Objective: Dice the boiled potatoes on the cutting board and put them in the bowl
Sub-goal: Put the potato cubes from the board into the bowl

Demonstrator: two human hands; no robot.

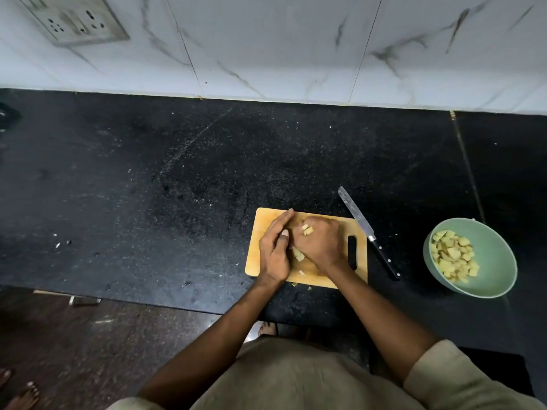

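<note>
A wooden cutting board [260, 232] lies on the black counter. Both hands are cupped together over its middle around pale diced potato pieces [298, 253], most of which they hide. My left hand [273, 250] stands on edge with straight fingers against the pile's left side. My right hand [321, 242] curls over the pile from the right, and a few cubes show on its fingers. A green bowl [497, 267] to the right holds several potato cubes [454, 255]. A knife [367, 232] with a black handle lies on the counter between board and bowl.
Two potato crumbs [302, 287] lie on the counter just off the board's near edge. A white marble wall with a socket plate [74, 22] backs the counter. Bare feet [20, 392] of another person show at the lower left, on the floor.
</note>
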